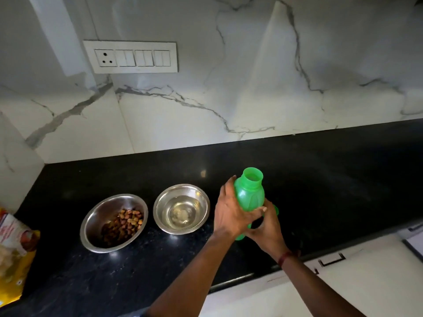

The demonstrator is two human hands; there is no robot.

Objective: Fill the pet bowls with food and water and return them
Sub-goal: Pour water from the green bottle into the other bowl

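Two steel bowls stand side by side on the black counter. The left bowl holds brown kibble. Clear water fills the bottom of the right bowl. Just right of the water bowl, my left hand grips a green plastic bottle around its body. The bottle is upright and uncapped, its mouth open at the top. My right hand is curled against the bottle's lower right side, and a small green piece, apparently the cap, shows behind its fingers.
A yellow and white pet food bag lies at the counter's left end. A marble wall with a switch panel rises behind. White drawers with dark handles sit below the counter's front edge at the right.
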